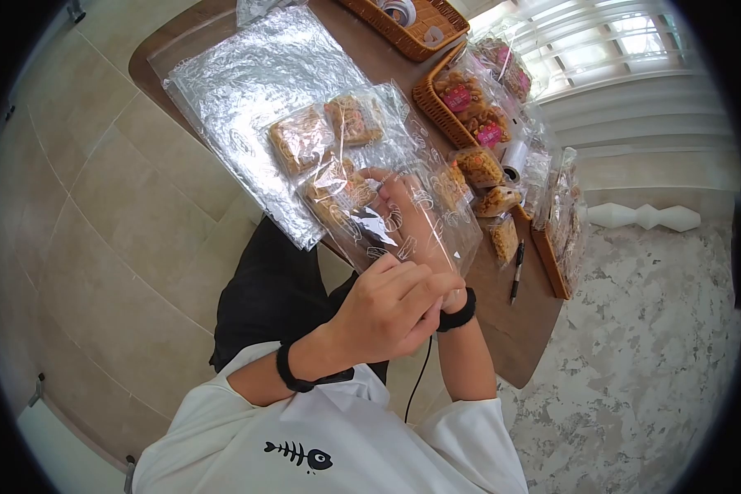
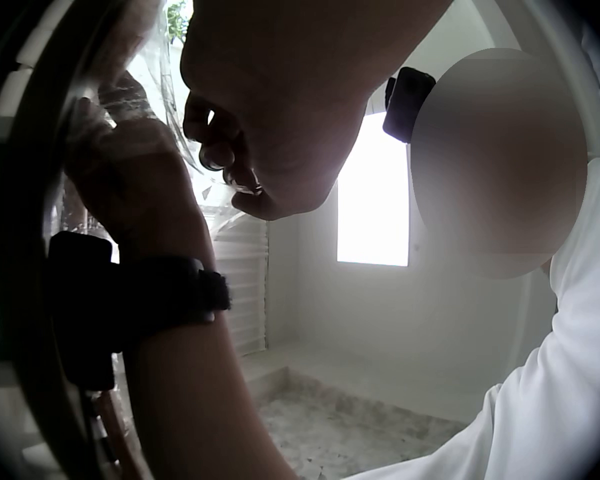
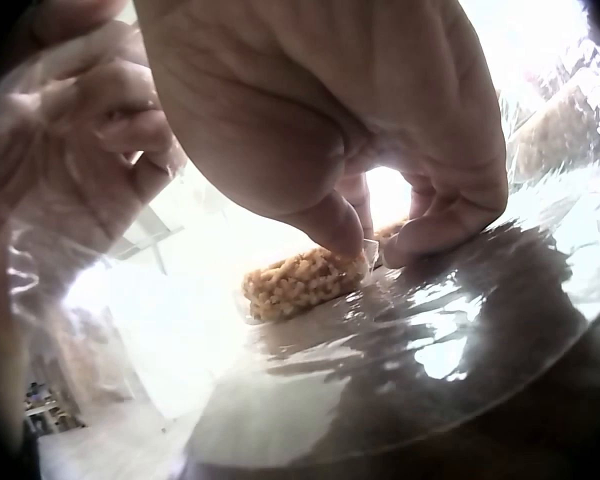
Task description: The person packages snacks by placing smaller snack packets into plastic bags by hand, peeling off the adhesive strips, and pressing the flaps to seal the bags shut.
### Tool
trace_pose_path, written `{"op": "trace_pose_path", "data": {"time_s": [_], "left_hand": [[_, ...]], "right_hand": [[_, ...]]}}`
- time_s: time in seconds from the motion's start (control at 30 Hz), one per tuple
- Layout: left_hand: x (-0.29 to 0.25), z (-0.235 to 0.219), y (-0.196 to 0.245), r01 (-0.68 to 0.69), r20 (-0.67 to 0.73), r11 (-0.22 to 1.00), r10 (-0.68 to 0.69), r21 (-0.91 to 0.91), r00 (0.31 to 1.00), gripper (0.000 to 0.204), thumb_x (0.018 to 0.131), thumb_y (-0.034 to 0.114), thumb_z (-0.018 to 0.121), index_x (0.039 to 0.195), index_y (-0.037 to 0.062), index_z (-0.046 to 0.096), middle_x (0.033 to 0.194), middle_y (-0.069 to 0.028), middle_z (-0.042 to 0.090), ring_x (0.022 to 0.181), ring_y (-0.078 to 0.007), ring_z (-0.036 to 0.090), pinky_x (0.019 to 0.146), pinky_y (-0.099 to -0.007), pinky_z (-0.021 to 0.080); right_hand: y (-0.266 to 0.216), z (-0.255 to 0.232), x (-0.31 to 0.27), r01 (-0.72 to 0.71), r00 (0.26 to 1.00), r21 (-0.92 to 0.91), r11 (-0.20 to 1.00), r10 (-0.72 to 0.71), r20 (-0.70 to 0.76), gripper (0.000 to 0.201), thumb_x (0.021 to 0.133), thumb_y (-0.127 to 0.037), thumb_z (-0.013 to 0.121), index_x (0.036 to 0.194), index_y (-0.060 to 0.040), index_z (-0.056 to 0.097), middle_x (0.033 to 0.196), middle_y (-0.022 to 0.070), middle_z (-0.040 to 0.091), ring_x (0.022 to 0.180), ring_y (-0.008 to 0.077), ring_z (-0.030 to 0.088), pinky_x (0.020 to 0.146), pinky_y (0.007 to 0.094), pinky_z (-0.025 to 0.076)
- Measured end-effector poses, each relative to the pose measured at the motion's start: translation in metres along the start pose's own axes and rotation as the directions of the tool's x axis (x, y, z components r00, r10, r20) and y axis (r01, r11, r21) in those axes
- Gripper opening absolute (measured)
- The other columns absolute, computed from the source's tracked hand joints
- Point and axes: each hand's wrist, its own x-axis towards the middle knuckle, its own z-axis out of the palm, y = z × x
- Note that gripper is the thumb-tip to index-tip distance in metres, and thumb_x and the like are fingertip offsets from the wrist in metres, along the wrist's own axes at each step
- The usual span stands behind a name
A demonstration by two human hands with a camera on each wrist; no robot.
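Observation:
A clear plastic bag with white printed outlines (image 1: 461,235) stretches over the foil sheet. Its mouth edge is pinched by the curled fingers of my left hand (image 1: 391,309), also seen from close by in the left wrist view. My right hand (image 1: 412,216) reaches inside the bag, covered by the film. In the right wrist view its thumb and fingers pinch the clear wrapper end of a crunchy golden snack packet (image 3: 305,285). Several wrapped snack squares (image 1: 300,140) lie in or under the film on the foil. Another packet (image 1: 449,185) sits to the right of the right hand.
Silver foil sheet (image 1: 255,78) covers the brown table's left part. Wicker baskets (image 1: 424,86) with bagged snacks stand along the far right edge. Loose packets (image 1: 502,239), a film roll (image 1: 514,159) and a black pen (image 1: 517,272) lie nearby. A dark cable (image 1: 420,380) hangs between the arms.

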Motion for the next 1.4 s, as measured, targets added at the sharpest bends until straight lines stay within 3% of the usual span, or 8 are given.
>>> {"op": "trace_pose_path", "data": {"time_s": [0.07, 0.1, 0.17, 0.27, 0.4, 0.6, 0.67, 1.4], "left_hand": [[0.0, 0.0, 0.001, 0.007, 0.016, 1.0, -0.007, -0.007, 1.0, 0.04, 0.08, 0.0, 0.071, 0.119, 0.0069, 0.066, 0.082, -0.003, 0.058, 0.073, -0.0215, 0.06, 0.07, -0.0352, 0.045], [0.001, 0.001, 0.002, 0.007, 0.017, 1.0, -0.007, -0.008, 1.0, 0.04, 0.08, 0.0, 0.071, 0.119, 0.0069, 0.066, 0.082, -0.003, 0.058, 0.073, -0.0215, 0.06, 0.07, -0.0352, 0.045], [0.003, 0.004, 0.002, -0.021, -0.043, 1.0, 0.02, -0.02, 0.999, 0.042, 0.079, -0.004, 0.073, 0.117, 0.0095, 0.064, 0.072, 0.0023, 0.051, 0.063, -0.0171, 0.055, 0.066, -0.033, 0.042], [0.003, 0.003, 0.001, -0.02, -0.042, 0.999, 0.019, -0.031, 0.999, 0.041, 0.079, -0.004, 0.073, 0.117, 0.0097, 0.065, 0.072, 0.0025, 0.051, 0.064, -0.0171, 0.055, 0.066, -0.0328, 0.042], [0.001, 0.001, 0.002, -0.002, 0.017, 1.0, 0.002, -0.017, 1.0, 0.04, 0.081, 0.001, 0.072, 0.12, 0.0067, 0.065, 0.085, -0.0033, 0.061, 0.074, -0.0216, 0.061, 0.071, -0.036, 0.046], [0.002, 0.002, 0.001, -0.01, -0.037, 1.0, 0.009, -0.023, 0.999, 0.041, 0.079, -0.004, 0.073, 0.117, 0.0097, 0.065, 0.072, 0.0029, 0.05, 0.063, -0.0168, 0.054, 0.066, -0.0328, 0.042], [0.003, 0.0, 0.002, -0.003, -0.03, 1.0, 0.002, -0.021, 1.0, 0.041, 0.079, -0.005, 0.073, 0.117, 0.0097, 0.065, 0.071, 0.0029, 0.049, 0.063, -0.017, 0.053, 0.065, -0.0329, 0.041], [0.003, 0.0, 0.002, -0.015, -0.038, 0.999, 0.014, -0.038, 0.999, 0.044, 0.079, -0.007, 0.071, 0.119, 0.0096, 0.065, 0.069, 0.0036, 0.05, 0.062, -0.0159, 0.054, 0.064, -0.032, 0.041]], "right_hand": [[0.001, 0.001, -0.002, -0.036, 0.999, 0.026, 0.999, 0.035, 0.026, 0.055, 0.097, 0.009, 0.053, 0.148, -0.0141, 0.053, 0.104, 0.0166, 0.057, 0.087, 0.025, 0.059, 0.071, 0.0382, 0.049], [-0.002, 0.001, -0.002, -0.036, 0.999, 0.026, 0.999, 0.035, 0.026, 0.055, 0.097, 0.009, 0.053, 0.148, -0.0141, 0.053, 0.104, 0.0166, 0.057, 0.087, 0.025, 0.059, 0.071, 0.0382, 0.049], [-0.014, -0.001, -0.003, -0.225, 0.974, 0.255, 0.94, 0.209, 0.09, 0.058, 0.1, 0.007, 0.05, 0.152, -0.0173, 0.052, 0.102, 0.0069, 0.053, 0.082, 0.0119, 0.052, 0.065, 0.0293, 0.045], [-0.019, -0.003, 0.001, -0.32, 0.947, 0.335, 0.886, 0.286, 0.147, 0.056, 0.103, 0.002, 0.047, 0.154, -0.0199, 0.051, 0.102, 0.003, 0.048, 0.08, 0.0094, 0.05, 0.065, 0.0283, 0.045], [-0.013, 0.0, 0.0, -0.338, 0.941, 0.325, 0.883, 0.308, 0.143, 0.055, 0.101, 0.002, 0.051, 0.152, -0.0174, 0.053, 0.102, 0.004, 0.048, 0.084, 0.0097, 0.051, 0.065, 0.0267, 0.044], [0.0, -0.009, -0.007, 0.071, 0.997, -0.026, 0.997, -0.071, 0.007, 0.05, 0.097, -0.003, 0.062, 0.146, -0.0097, 0.057, 0.104, 0.0152, 0.057, 0.093, 0.0279, 0.059, 0.08, 0.0407, 0.049], [0.055, -0.01, -0.011, 0.449, 0.893, -0.327, 0.831, -0.425, 0.146, 0.053, 0.097, -0.011, 0.067, 0.148, -0.0113, 0.054, 0.112, 0.0201, 0.063, 0.103, 0.0362, 0.063, 0.092, 0.046, 0.05], [0.05, 0.009, 0.046, 0.283, 0.959, -0.262, 0.923, -0.267, 0.096, 0.05, 0.099, -0.013, 0.067, 0.147, -0.0094, 0.055, 0.112, 0.0169, 0.063, 0.101, 0.0314, 0.062, 0.09, 0.0431, 0.049]]}}
